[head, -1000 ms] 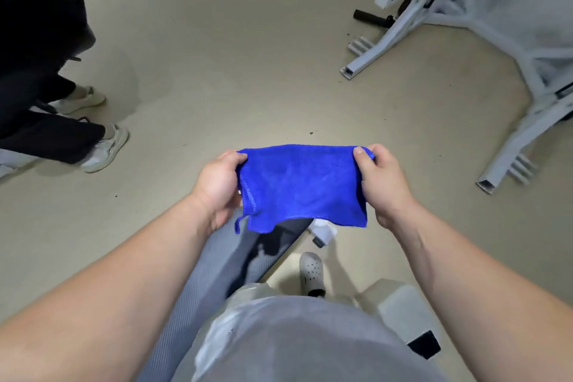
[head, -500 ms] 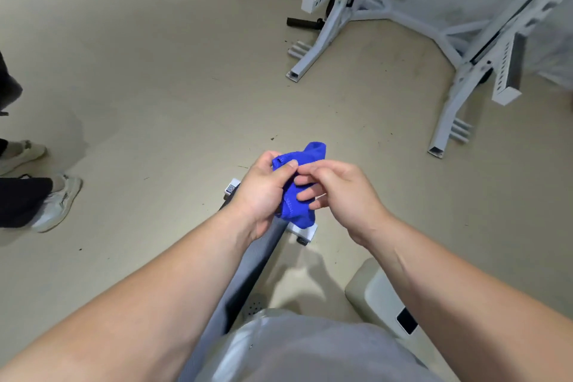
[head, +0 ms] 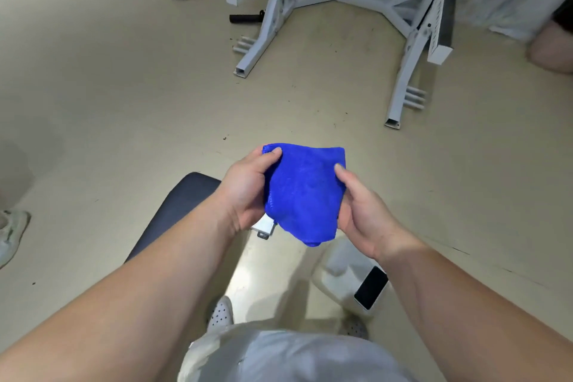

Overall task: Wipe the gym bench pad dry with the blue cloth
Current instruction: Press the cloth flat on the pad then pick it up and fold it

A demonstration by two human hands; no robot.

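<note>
A folded blue cloth [head: 304, 192] hangs in the air in front of me, held between both hands. My left hand [head: 248, 192] grips its left edge, with the thumb over the top corner. My right hand [head: 362, 211] holds the right edge, thumb on the front of the cloth. The dark gym bench pad [head: 176, 211] lies below my left forearm, running away from me; only its far end shows. The cloth is above the floor, to the right of the pad and not touching it.
A white rack frame [head: 400, 84] stands on the floor ahead. A white box [head: 341, 270] with a phone [head: 370, 287] on it sits by my right foot. Another person's shoe [head: 11, 232] is at the left edge and a knee [head: 552, 49] at the right.
The cloth was spread wide, then bunched between both hands, and is now a folded pad held at both sides. The view has tilted up, showing more of the rack.
</note>
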